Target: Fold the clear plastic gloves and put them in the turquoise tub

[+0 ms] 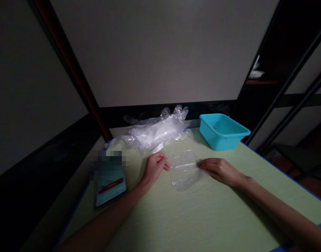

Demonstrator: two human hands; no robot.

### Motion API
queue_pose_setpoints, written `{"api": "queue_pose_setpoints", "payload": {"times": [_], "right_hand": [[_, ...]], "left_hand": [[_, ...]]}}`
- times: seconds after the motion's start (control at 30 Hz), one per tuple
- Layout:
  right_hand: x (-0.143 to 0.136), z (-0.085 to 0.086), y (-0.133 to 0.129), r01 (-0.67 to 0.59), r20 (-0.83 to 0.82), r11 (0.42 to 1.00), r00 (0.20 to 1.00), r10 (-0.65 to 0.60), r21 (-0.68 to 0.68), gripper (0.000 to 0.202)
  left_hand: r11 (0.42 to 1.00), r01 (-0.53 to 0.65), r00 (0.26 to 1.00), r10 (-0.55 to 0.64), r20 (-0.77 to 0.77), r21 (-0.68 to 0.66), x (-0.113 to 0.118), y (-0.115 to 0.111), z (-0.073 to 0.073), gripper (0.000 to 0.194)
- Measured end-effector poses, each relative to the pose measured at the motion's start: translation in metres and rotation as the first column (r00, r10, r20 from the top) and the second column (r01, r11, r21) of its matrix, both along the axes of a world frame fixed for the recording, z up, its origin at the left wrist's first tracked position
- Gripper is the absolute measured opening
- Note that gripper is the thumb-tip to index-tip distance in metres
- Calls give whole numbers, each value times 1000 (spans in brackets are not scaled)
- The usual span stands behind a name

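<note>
A thin, clear plastic sheet (185, 166) lies on the table between my hands, with a bright crease across its middle. It looks like the same film as the gloves behind, but I cannot make out glove fingers on it. My left hand (155, 167) has its fingertips pinched together at the sheet's left edge. At the right edge, the closed fingers of my right hand (220, 170) grip the film from the side. Just beyond my left hand sits a crumpled heap of clear disposable plastic gloves (157, 133), some glove fingers sticking up.
A turquoise plastic basin (223, 134) stands at the table's back right corner. On the left lies a phone or tablet (110, 190) with its screen lit, partly blurred out. The pale green table (160, 220) has blue edging and meets a panelled cabinet (165, 52) behind.
</note>
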State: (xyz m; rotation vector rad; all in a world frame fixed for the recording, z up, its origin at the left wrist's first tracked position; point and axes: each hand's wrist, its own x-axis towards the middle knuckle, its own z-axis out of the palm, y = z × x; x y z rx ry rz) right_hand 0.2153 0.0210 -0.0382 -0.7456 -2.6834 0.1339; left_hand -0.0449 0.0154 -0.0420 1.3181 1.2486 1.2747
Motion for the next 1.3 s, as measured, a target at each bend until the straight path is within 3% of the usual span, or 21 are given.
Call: {"api": "queue_pose_setpoints", "payload": {"times": [0.3, 0.7, 0.9, 1.13, 1.3], "right_hand": [[0, 0, 4, -10, -26, 999, 1000, 8, -45, 23], [3, -5, 2, 0, -71, 998, 997, -5, -67, 24], [-1, 3, 5, 62, -65, 987, 995, -72, -146, 23], [-15, 20, 29, 167, -103, 905, 969, -223, -391, 28], [-28, 14, 46, 178, -181, 797, 924, -337, -578, 26]], "left_hand": [[996, -73, 997, 73, -6, 55, 0, -1, -5, 3], [999, -31, 999, 33, -35, 45, 1, -1, -2, 3], [999, -6, 995, 10, -99, 49, 0, 1, -7, 4], [990, -44, 962, 78, -261, 137, -3, 0, -11, 11], [988, -64, 953, 101, -286, 138, -4, 1, -11, 10]]}}
